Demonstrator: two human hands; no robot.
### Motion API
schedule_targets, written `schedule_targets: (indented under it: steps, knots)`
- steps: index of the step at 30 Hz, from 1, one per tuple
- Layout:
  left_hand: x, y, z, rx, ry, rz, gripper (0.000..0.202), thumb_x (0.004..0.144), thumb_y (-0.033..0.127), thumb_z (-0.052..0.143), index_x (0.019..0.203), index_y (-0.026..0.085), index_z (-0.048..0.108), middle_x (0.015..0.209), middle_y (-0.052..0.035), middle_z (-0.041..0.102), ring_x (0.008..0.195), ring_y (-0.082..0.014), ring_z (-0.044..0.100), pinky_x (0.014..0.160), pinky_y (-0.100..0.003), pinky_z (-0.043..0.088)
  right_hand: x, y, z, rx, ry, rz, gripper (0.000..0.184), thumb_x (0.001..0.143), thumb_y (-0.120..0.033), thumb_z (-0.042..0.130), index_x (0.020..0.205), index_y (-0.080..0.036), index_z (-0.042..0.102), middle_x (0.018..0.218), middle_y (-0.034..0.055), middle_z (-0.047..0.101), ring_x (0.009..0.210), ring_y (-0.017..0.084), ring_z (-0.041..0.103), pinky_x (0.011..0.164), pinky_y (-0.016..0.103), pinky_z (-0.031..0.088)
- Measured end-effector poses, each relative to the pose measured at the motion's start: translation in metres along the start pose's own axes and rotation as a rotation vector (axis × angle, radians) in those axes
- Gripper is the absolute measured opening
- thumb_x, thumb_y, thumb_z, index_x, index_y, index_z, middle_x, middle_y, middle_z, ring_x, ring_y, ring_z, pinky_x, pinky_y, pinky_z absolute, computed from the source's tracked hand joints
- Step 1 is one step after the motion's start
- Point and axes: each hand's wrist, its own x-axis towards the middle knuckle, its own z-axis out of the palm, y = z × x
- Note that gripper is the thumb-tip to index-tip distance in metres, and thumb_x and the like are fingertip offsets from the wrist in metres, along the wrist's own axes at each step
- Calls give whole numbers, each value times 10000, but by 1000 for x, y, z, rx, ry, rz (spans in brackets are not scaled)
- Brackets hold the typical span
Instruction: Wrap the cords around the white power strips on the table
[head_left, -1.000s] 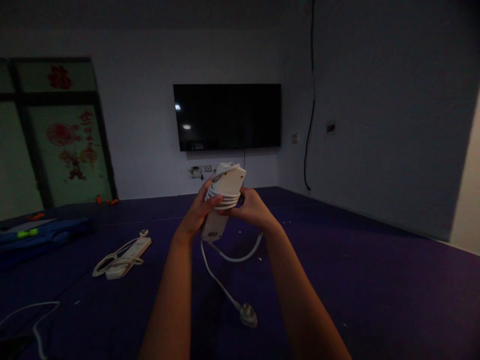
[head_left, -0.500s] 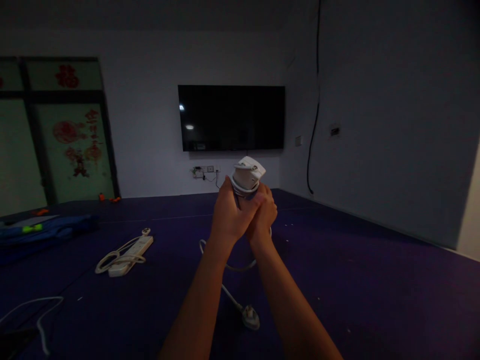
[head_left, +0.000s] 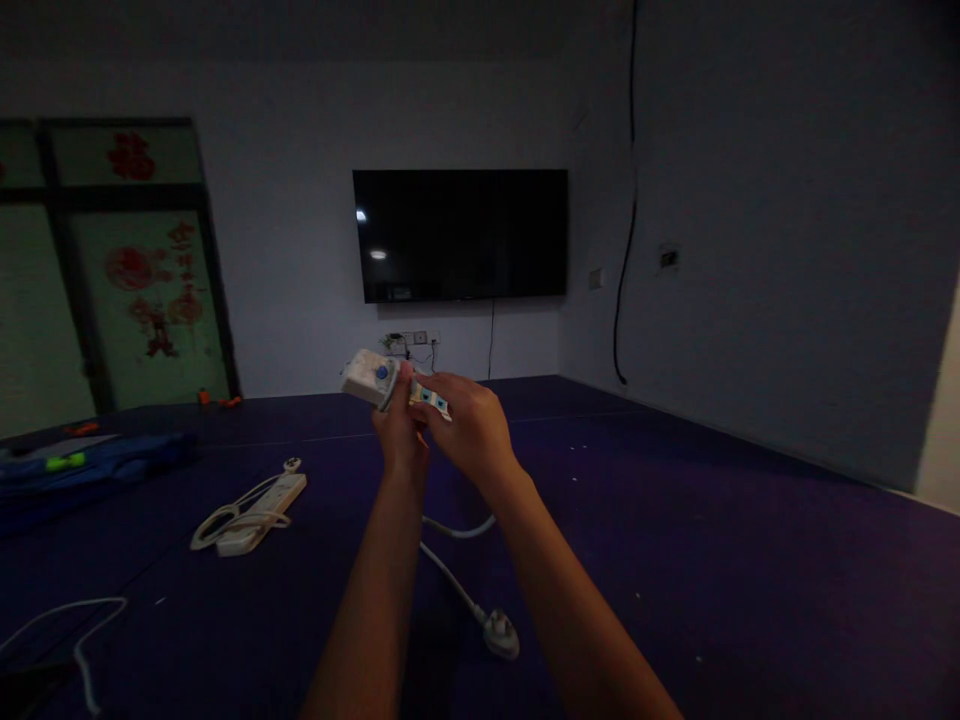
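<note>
A white power strip with a blue button hangs over the floor in front of me, its cord wound around its body. My left hand is closed around it from below. My right hand lies over the strip's nearer part, fingers bent around it; blue-marked sockets show between the hands. Whether the right fingers also pinch the cord is hidden. The loose cord trails below my forearms to a plug on the floor, prongs facing up.
Another white power strip lies to the left with its cord looped over it. Blue cloth is farther left, and a white cable is at lower left. A television hangs on the far wall above outlets. A black cable dangles at right.
Both hands have shifted left with the power strip, which has turned from end-on to slanting left, showing its blue button and sockets. My right hand has moved over its near part.
</note>
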Motion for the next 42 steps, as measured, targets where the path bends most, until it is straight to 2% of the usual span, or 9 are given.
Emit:
schedule_targets:
  steps: [4, 8, 13, 17, 20, 26, 30, 33, 42]
  knots:
    - [11, 21, -11, 108, -30, -86, 361, 529, 319, 770, 817, 163, 618, 715, 24, 633, 579, -100, 601, 530, -206, 458, 1, 3, -5, 103, 48, -12, 273, 831, -145, 481, 998, -226, 682, 994, 38, 697, 885, 166, 638, 789, 273, 479]
    - [17, 40, -20, 213, -202, -143, 344, 545, 344, 742, 806, 152, 627, 719, -16, 663, 587, -136, 619, 534, -237, 490, 3, 19, -15, 192, 179, 55, 253, 842, -169, 471, 964, -185, 692, 927, 56, 712, 831, 162, 654, 745, 261, 483]
    - [5, 54, -20, 202, -431, -258, 336, 597, 385, 682, 841, 158, 644, 802, -66, 693, 682, -217, 649, 653, -383, 546, -1, 47, -18, 204, 222, 280, 275, 840, -193, 457, 1007, -167, 672, 881, 67, 713, 836, 166, 660, 757, 270, 477]
    - [-4, 52, -16, 207, -524, -303, 337, 606, 398, 672, 841, 158, 657, 776, -57, 684, 722, -243, 648, 702, -430, 539, -7, 61, -10, 35, 124, 497, 297, 820, -177, 470, 1043, -200, 664, 928, 64, 713, 856, 194, 660, 775, 319, 483]
    - [-4, 44, -15, 254, -552, -310, 340, 571, 359, 717, 836, 154, 659, 727, -35, 673, 626, -191, 626, 653, -374, 535, -8, 59, -5, -35, 26, 424, 386, 737, -58, 468, 1038, -177, 676, 1025, 92, 691, 968, 216, 633, 873, 346, 457]
    - [2, 33, -15, 313, -579, -249, 366, 558, 306, 754, 876, 141, 675, 753, -28, 687, 626, -160, 627, 603, -266, 501, 0, 39, -5, 505, -39, 182, 624, 648, -4, 435, 1245, -152, 543, 1238, 71, 584, 1177, 175, 510, 1015, 325, 369]
    - [0, 36, -13, 225, -535, -260, 363, 565, 341, 724, 861, 135, 680, 776, -50, 703, 706, -211, 657, 656, -307, 515, 2, 29, -13, 843, -223, 271, 473, 784, -173, 466, 1253, -189, 529, 1177, 41, 620, 1039, 188, 598, 862, 339, 496]
    - [-1, 40, -13, 148, -487, -292, 385, 589, 419, 670, 839, 127, 691, 762, -73, 706, 729, -239, 664, 664, -333, 524, 0, 24, -19, 946, -316, 317, 476, 783, -276, 554, 1250, -192, 522, 1126, 41, 643, 975, 189, 624, 798, 324, 524]
    - [2, 42, -20, 230, -555, -239, 472, 536, 379, 721, 929, 121, 677, 910, -95, 701, 850, -265, 648, 699, -327, 508, -1, 16, -22, 997, -441, 325, 539, 628, -183, 714, 1145, -168, 564, 1022, 47, 669, 882, 162, 646, 804, 327, 527]
